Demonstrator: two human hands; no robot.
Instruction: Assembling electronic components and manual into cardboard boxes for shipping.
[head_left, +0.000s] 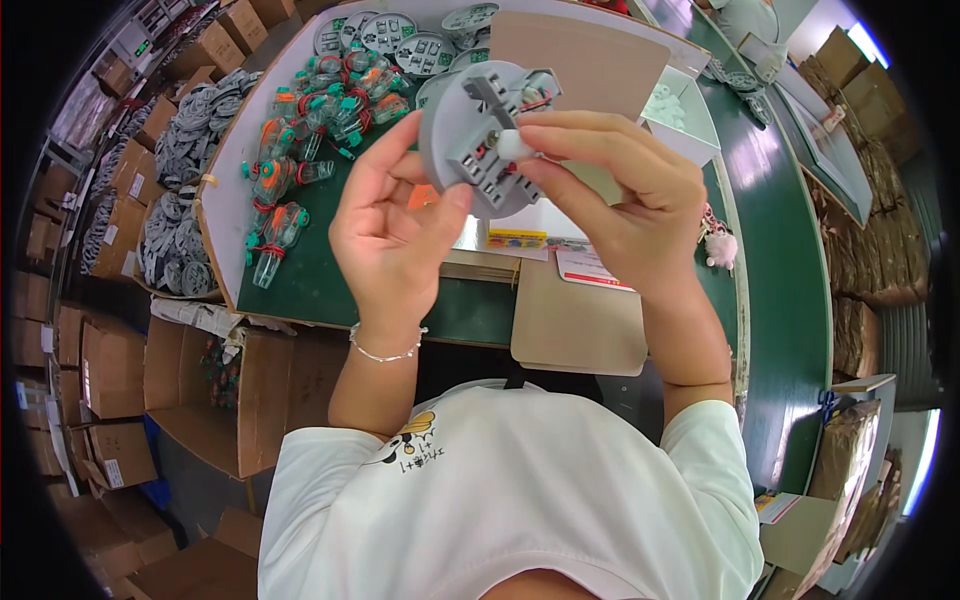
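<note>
My left hand (385,245) grips a round grey plastic housing (440,140) by its rim, lifted above the green tabletop and tilted. Slots, a raised block and some wires show on the side facing right. Between the thumb and fingers of my right hand (630,195) is a small white plastic piece (513,146), held against the housing's inner parts. Whether the piece is seated or only touching, I cannot tell. Part of something orange (422,196) shows behind my left fingers.
Clear plastic assemblies with green and orange parts (345,115) lie heaped at the far left. Behind them are round grey housings (388,34). A white bin (705,130) of small white parts stands far right. An open cardboard box (200,395) sits at lower left; a pink plush charm (720,248) lies right.
</note>
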